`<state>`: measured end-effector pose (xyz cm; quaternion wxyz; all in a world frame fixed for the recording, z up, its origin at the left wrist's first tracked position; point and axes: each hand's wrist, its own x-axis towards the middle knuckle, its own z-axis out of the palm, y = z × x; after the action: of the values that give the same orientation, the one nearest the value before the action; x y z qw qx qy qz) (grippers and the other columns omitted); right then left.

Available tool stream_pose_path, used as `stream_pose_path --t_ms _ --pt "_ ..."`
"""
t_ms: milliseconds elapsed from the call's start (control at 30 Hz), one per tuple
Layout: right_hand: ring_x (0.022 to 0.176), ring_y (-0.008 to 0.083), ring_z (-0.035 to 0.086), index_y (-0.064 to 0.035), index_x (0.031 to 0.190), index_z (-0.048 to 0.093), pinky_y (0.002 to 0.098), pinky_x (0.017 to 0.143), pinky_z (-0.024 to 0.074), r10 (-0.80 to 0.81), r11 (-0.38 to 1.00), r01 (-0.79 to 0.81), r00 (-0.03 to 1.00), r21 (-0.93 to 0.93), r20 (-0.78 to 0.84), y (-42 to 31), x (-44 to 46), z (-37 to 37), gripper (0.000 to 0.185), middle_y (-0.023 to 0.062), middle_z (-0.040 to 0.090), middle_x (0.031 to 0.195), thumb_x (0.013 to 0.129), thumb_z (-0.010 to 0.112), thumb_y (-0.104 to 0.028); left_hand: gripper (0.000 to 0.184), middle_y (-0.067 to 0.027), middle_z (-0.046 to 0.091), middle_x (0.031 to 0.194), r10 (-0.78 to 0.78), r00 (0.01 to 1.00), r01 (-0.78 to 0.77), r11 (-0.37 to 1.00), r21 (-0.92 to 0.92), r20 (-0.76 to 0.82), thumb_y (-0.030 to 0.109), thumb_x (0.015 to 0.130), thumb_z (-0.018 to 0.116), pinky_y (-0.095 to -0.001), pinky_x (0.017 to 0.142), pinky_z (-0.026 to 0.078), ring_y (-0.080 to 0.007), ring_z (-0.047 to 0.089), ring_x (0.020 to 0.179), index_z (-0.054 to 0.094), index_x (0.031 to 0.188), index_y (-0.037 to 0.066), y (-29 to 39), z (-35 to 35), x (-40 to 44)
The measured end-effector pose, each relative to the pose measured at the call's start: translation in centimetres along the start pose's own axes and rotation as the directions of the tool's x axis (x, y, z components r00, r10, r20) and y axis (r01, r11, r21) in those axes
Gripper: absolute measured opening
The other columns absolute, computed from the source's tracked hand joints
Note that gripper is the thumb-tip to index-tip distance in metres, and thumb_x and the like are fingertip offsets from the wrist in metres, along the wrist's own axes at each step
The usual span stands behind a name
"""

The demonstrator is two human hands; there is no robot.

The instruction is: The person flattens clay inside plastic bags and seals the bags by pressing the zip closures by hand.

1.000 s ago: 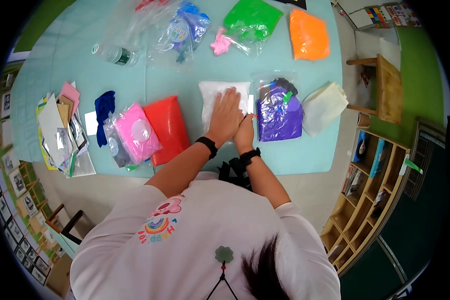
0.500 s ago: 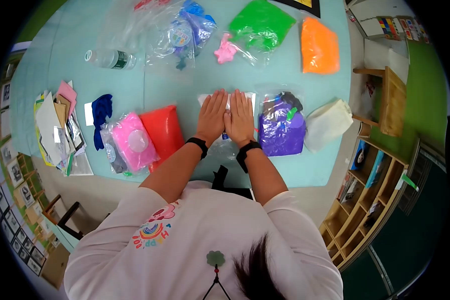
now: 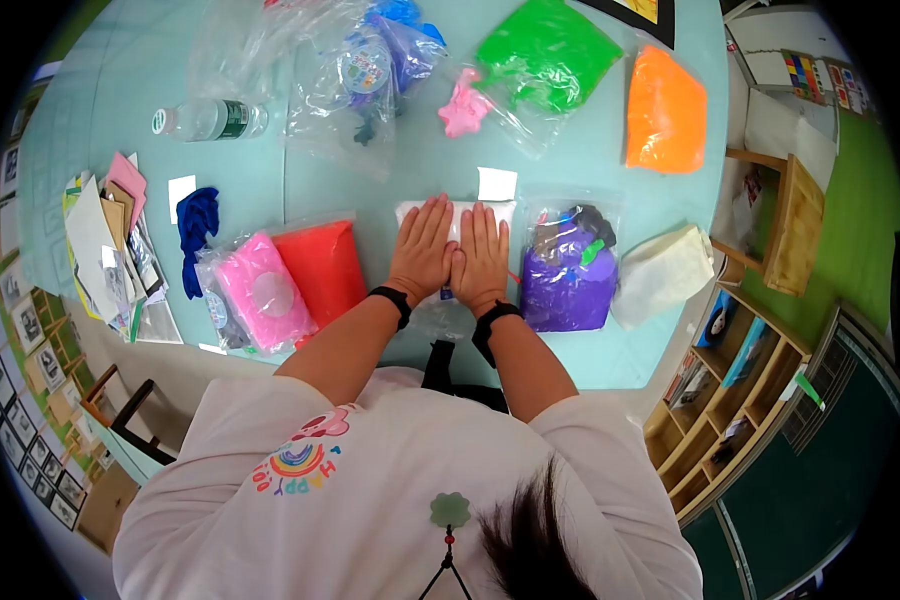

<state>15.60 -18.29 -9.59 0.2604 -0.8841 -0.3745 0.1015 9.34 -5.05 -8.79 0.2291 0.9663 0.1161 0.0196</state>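
Note:
My left hand [image 3: 422, 245] and my right hand [image 3: 481, 258] lie flat, side by side, palms down. Both press on a white packet [image 3: 458, 212] at the middle of the table, and its contents are hidden. My fingers are straight and point away from me, and my thumbs meet. Clear plastic [image 3: 440, 318] shows below my wrists. Right of my right hand is a clear bag of purple clay-like material [image 3: 568, 290], with dark and green bits at its top. Left of my left hand lie a red packet [image 3: 322, 265] and a pink packet [image 3: 267, 285].
A whitish pouch [image 3: 665, 275] sits at the right. Farther back are an orange packet [image 3: 667, 110], a green packet [image 3: 550, 50], a pink lump [image 3: 463, 103], crumpled clear bags [image 3: 340, 90] and a water bottle [image 3: 210, 120]. Papers [image 3: 110, 250] and dark blue cloth-like material [image 3: 198, 235] are left.
The view has shifted slightly, so the things on the table appear lower. My hands stay flat on the white packet. A bright white rectangle now shows beyond my right fingertips.

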Motion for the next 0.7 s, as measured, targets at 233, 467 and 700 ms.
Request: stream_pose_path --t_ms 233,467,700 --pt "0.143 0.0384 0.033 0.0041 0.142 0.043 0.0526 0.120 0.0179 0.016 1.000 -0.016 1.000 0.013 0.001 -1.6 1.3 -1.8 0.055 0.0241 0.037 0.151 0.093 0.049 -0.020 0.046 -0.0142 0.056 0.136 0.029 0.984 -0.054 0.989 -0.141 -0.176 0.016 0.087 0.054 -0.0471 0.112 0.031 -0.0304 0.048 0.130 0.057 0.132 0.004 -1.2 -0.4 1.2" --pt "0.147 0.0327 0.027 0.0036 0.143 0.044 0.0538 0.122 0.0122 0.076 0.981 -0.092 0.992 -0.173 -0.101 -1.9 6.0 0.3 0.053 0.0200 0.038 0.153 0.097 0.046 -0.024 0.042 -0.0154 0.056 0.133 -0.135 0.969 0.146 0.988 0.039 -0.208 0.019 0.085 0.063 -0.0489 0.110 0.033 -0.0331 0.049 0.126 0.061 0.124 0.004 -2.4 -0.2 5.7" --pt "0.149 0.0327 0.022 0.0000 0.148 0.040 0.0531 0.122 0.0089 0.114 0.961 -0.125 0.992 -0.248 -0.059 -2.2 6.7 0.3 0.055 0.0181 0.031 0.158 0.099 0.043 -0.026 0.070 -0.0219 0.031 0.156 -0.177 0.981 0.188 0.962 0.200 -0.076 0.025 0.085 0.065 -0.0506 0.122 0.015 -0.0339 0.025 0.148 0.041 0.147 0.003 -1.5 -2.1 6.6"
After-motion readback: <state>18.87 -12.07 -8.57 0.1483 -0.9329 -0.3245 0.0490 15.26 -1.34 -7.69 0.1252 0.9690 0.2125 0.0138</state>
